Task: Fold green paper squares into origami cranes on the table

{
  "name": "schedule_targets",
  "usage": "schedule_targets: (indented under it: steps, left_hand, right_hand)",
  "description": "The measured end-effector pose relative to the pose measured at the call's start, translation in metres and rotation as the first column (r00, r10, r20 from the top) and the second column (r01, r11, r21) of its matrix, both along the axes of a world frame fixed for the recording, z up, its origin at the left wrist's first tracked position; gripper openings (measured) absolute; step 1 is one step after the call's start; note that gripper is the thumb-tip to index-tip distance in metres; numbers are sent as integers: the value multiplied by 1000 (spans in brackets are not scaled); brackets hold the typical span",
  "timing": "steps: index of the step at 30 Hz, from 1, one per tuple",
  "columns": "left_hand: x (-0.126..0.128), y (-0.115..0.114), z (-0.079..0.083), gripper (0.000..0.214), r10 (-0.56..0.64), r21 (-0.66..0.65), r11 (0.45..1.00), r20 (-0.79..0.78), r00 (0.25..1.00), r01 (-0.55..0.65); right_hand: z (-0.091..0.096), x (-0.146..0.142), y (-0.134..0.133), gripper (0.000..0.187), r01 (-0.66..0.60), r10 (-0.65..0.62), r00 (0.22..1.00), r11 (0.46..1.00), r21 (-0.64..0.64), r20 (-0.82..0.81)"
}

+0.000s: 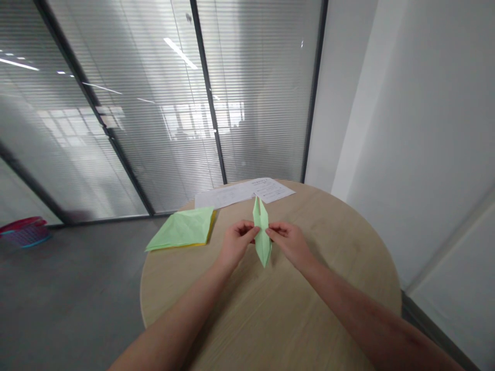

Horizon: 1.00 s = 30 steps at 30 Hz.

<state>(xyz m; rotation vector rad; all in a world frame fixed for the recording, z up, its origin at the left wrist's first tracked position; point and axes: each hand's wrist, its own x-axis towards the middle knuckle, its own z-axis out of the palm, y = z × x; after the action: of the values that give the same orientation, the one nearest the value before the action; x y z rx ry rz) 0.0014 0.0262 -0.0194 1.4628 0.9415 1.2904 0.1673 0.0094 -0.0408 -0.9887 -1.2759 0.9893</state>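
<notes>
Between my hands is a pale green piece of folded paper, long and narrow, with a point at the near end and two tips at the far end. My left hand pinches its left edge, thumb on top. From the other side my right hand pinches the right edge in the same way, about level with the left. The paper is held above the round wooden table. Some fingers of both hands are hidden behind the paper.
A stack of green sheets with yellow beneath lies at the table's left edge. Printed white papers rest at the far edge. A pink and blue basket is on the floor. A white wall stands close on the right.
</notes>
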Motion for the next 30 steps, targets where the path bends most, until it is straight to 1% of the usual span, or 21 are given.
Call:
schedule_targets:
  steps: [3, 5, 7, 8, 9, 11, 14, 17, 20, 25, 27, 30]
  left_hand:
    - [0, -1, 1, 28, -2, -11, 1000, 34, 999, 2]
    - [0, 0, 2, 33, -19, -23, 1000, 65, 998, 21]
    - [-1, 0, 2, 40, -45, -40, 998, 81, 996, 48]
    - [-1, 1, 3, 42, -57, -49, 997, 74, 996, 61]
    - [-2, 1, 3, 42, -67, -59, 996, 56, 996, 70]
    - [-2, 0, 3, 39, -76, -68, 995, -1, 997, 76]
    - [-2, 0, 2, 30, -56, -34, 998, -97, 994, 53]
    - [-2, -1, 1, 30, -12, 16, 1000, -159, 987, 15]
    - [-2, 0, 2, 29, -1, 32, 999, -186, 983, 7]
    - [-2, -2, 6, 25, -35, 31, 999, -209, 977, 42]
    - [-2, -2, 6, 24, -55, 17, 998, -213, 976, 60]
    - [-2, -1, 5, 24, -70, 5, 997, -208, 976, 73]
  right_hand:
    - [-1, -1, 1, 25, -9, 8, 997, 1000, -4, -71]
    - [0, -1, 1, 36, -38, 33, 990, 999, -31, -140]
    - [1, -1, 0, 46, -114, 97, 978, 990, -79, -187]
    - [2, 0, -1, 47, -159, 137, 972, 982, -100, -191]
    - [2, 0, -1, 45, -195, 172, 968, 974, -114, -184]
    - [2, 0, -2, 37, -224, 204, 967, 967, -125, -153]
    - [0, 0, -2, 34, -209, 193, 974, 967, -143, -119]
    - [-2, 0, -1, 34, -182, 169, 982, 970, -161, -89]
    - [-3, 0, -2, 34, -170, 159, 984, 971, -168, -76]
    - [-3, 1, -4, 33, -216, 203, 975, 962, -168, -91]
    - [-3, 2, -4, 34, -219, 204, 974, 960, -173, -99]
    - [-2, 4, -4, 34, -261, 240, 962, 947, -186, -131]
